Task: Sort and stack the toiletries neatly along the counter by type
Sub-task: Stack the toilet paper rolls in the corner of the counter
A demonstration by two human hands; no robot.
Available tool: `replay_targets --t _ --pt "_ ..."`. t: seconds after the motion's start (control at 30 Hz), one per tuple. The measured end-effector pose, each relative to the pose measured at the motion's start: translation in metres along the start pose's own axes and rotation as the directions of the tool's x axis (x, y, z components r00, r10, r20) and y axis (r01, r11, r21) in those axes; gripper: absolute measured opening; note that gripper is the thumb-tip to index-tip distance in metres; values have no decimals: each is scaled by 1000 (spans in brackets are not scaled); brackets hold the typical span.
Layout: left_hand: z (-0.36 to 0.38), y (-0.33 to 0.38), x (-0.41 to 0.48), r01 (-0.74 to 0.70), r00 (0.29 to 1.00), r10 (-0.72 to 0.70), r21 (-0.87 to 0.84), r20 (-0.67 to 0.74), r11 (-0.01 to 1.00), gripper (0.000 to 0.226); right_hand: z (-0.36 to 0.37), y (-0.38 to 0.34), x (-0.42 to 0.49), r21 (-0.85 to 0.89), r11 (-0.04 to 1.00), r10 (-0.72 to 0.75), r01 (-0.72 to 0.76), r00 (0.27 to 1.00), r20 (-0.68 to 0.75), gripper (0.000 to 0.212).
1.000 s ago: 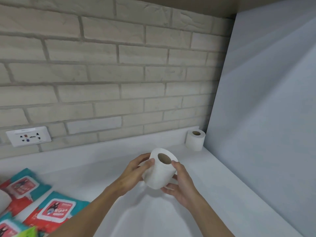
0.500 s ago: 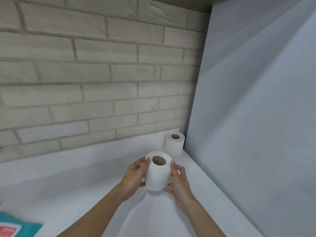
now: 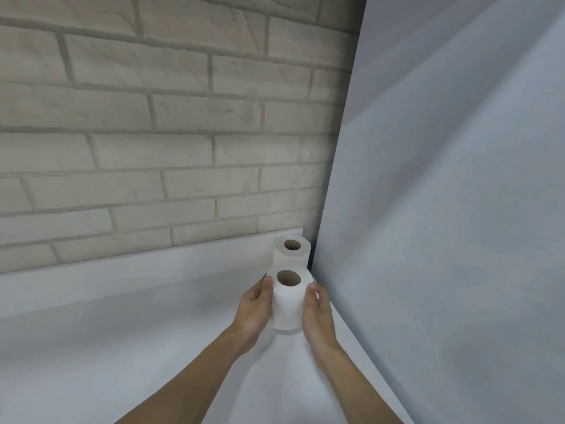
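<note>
Nearest the camera, a toilet roll point(image 3: 287, 304) is grasped between both hands. The left hand point(image 3: 255, 307) is curled round its left side and the right hand point(image 3: 318, 316) round its right, with fingertips reaching the top rim. The roll is held upright, core facing up, low over the white counter point(image 3: 122, 347) near the right-hand corner. Whether its base is touching the surface cannot be told.

Just behind it, a second roll point(image 3: 292, 255) is stood upright in the corner itself. It is set against the low white ledge point(image 3: 153, 264) at the foot of the brick wall point(image 3: 153, 148), close to the grey side panel point(image 3: 443, 209).

The step in hand is judged to be the grouping of the two rolls. If a stack is meant, the held roll should be raised clear of the other, kept level, lined up core over core and lowered squarely. If a row is meant, it should be set down just in front, sides touching. The soft paper should be squeezed only lightly. Little room is left for the right hand beside the panel, so the fingers should be opened only once the weight is borne, and drawn away without the standing roll being knocked.
</note>
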State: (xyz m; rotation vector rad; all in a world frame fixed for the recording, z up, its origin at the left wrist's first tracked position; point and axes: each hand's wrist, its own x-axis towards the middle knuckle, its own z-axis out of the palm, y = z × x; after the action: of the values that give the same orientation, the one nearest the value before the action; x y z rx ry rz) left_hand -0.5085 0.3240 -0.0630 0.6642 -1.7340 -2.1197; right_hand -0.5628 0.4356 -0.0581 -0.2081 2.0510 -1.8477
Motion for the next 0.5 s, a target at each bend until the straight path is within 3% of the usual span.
replay_targets --t 0.5 --pt "45 -24 61 38 999 -38 23 22 999 29 -30 11 90 126 992 -11 20 997 -72 29"
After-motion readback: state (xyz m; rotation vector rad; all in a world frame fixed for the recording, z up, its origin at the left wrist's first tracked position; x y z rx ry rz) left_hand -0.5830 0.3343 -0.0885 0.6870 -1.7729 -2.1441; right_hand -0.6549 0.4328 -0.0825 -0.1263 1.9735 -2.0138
